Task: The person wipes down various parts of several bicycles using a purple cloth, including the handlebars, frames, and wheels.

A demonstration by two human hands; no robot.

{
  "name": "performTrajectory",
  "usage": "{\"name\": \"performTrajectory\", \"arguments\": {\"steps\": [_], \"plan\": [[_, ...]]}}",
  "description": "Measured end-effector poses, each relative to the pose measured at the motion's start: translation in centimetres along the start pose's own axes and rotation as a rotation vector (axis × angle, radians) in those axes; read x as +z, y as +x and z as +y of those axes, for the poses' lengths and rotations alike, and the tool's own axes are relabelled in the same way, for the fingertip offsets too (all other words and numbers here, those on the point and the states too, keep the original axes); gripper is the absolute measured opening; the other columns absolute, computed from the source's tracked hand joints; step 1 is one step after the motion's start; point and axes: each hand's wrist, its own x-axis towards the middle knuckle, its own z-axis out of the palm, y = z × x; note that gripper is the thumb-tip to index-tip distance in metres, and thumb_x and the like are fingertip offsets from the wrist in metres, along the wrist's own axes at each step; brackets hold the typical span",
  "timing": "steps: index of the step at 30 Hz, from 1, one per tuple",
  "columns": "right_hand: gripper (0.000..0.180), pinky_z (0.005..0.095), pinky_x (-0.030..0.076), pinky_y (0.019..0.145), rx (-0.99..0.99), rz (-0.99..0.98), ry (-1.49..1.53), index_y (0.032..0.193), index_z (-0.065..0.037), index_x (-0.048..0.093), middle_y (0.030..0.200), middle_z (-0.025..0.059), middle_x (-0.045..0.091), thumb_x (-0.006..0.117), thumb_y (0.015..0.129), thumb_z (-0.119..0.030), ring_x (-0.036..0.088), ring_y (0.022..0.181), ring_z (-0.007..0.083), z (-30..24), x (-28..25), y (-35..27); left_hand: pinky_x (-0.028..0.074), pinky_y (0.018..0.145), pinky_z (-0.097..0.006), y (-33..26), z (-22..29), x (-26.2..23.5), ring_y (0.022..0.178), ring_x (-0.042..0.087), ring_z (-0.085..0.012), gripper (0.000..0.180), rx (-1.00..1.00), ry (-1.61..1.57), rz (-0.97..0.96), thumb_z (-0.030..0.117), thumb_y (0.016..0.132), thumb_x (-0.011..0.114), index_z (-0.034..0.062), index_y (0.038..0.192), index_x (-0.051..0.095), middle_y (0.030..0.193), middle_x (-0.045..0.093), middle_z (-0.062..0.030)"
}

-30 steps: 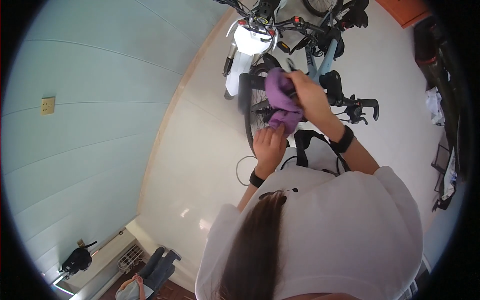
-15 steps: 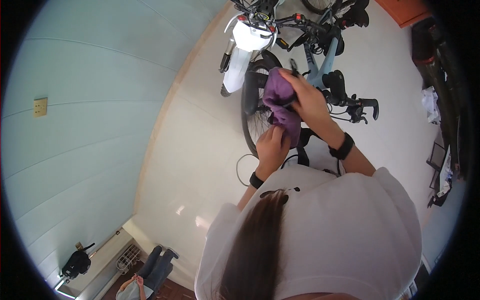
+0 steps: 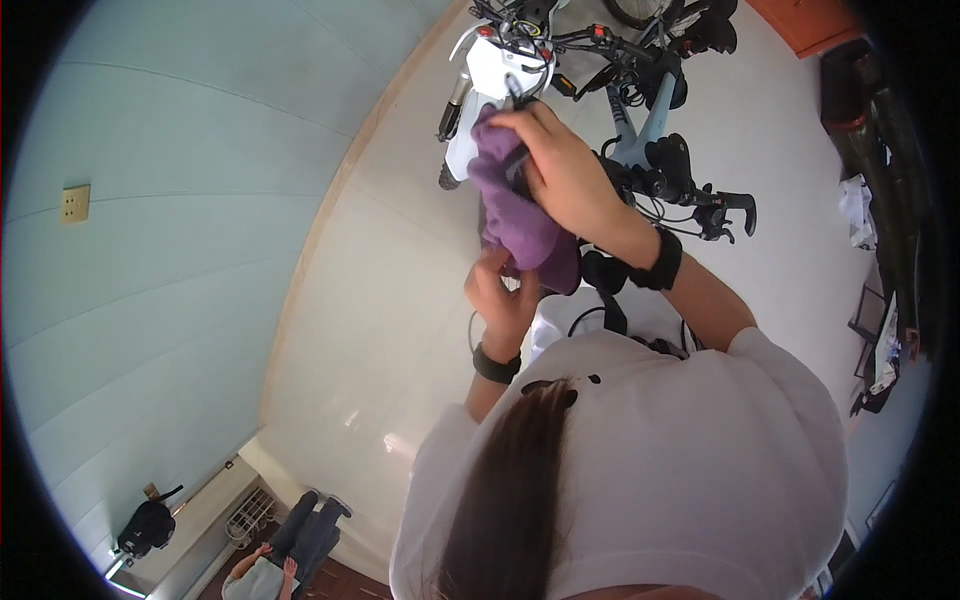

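A purple cloth point(image 3: 518, 225) hangs bunched between my two hands, over the front wheel area of a pale blue bicycle point(image 3: 655, 115). My right hand point(image 3: 572, 180) grips its upper part, fingers closed. A thin dark object point(image 3: 516, 92) sticks out beyond those fingertips; its kind I cannot make out. Near the lower end of the cloth, my left hand point(image 3: 500, 300) pinches the edge between thumb and fingers. The cloth hides most of the tyre and spokes behind it. Dark bands circle both my wrists.
A white motorbike point(image 3: 497, 70) stands beyond my hands, handlebars close to the bicycle's. To the right are the bicycle's black handlebar grips point(image 3: 738, 203). Dark wrapped items point(image 3: 870, 130) line the right wall. Another person point(image 3: 300, 545) is at lower left, near a wire rack point(image 3: 248, 515).
Both hands and the purple cloth have shifted left, the right hand also slightly away from me. The cloth is spread wider and covers more of the wheel. The other person's hands have moved apart.
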Motion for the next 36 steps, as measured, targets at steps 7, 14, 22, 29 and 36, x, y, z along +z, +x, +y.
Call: {"name": "performTrajectory", "arguments": {"steps": [7,14,22,29,36], "plan": [[0.035,0.0351,0.045,0.071,-0.195,-0.554,0.109,0.098,-0.012,0.055,0.091,0.0105,0.054,0.059,0.064,-0.005,0.055,0.084,0.0287,-1.9,1.7,-6.8,0.043,0.068,-0.033,-8.4,-4.1,1.0,0.084,0.055,-0.0269,0.043,-0.383,-0.190,-0.287,0.010,0.063,0.069,0.0050,0.102,0.050,0.091,0.054,-0.0119],[0.036,0.0351,0.043,0.066,-0.354,-0.154,0.125,0.102,-0.006,0.055,0.082,0.0126,0.049,0.057,0.066,-0.006,0.051,0.074,0.0301,-2.5,-1.4,-5.0,0.039,0.048,-0.036,-4.6,-1.7,-0.7,0.053,0.050,-0.0288,0.035,0.036,0.079,-0.132,-0.001,0.051,0.058,0.0038,0.085,0.050,0.068,0.052,-0.0103],[0.037,0.0380,0.045,0.068,-0.160,-0.077,-0.108,0.096,-0.006,0.050,0.088,0.0132,0.051,0.062,0.061,-0.005,0.053,0.078,0.0322,-0.2,-1.6,-7.6,0.043,0.053,-0.035,0.0,0.6,0.7,0.064,0.054,-0.0286,0.028,-0.077,0.366,-0.161,-0.006,0.063,0.053,0.0067,0.088,0.053,0.079,0.055,-0.0078],[0.036,0.0374,0.045,0.062,0.147,-0.136,-0.043,0.096,-0.006,0.048,0.085,0.0114,0.052,0.061,0.064,-0.002,0.056,0.075,0.0320,5.4,-7.2,-14.0,0.046,0.053,-0.034,-4.1,5.2,4.8,0.063,0.057,-0.0258,0.028,0.043,0.446,-0.277,0.000,0.065,0.056,0.0124,0.089,0.058,0.084,0.057,-0.0048],[0.042,0.0356,0.046,0.061,0.099,0.128,-0.233,0.096,-0.008,0.046,0.088,0.0084,0.049,0.065,0.059,0.000,0.055,0.081,0.0268,12.4,-11.2,-15.6,0.047,0.056,-0.035,-3.4,6.7,16.5,0.067,0.058,-0.0269,0.026,0.091,0.557,-0.352,0.003,0.068,0.055,0.0110,0.093,0.054,0.086,0.055,-0.0060]]}}
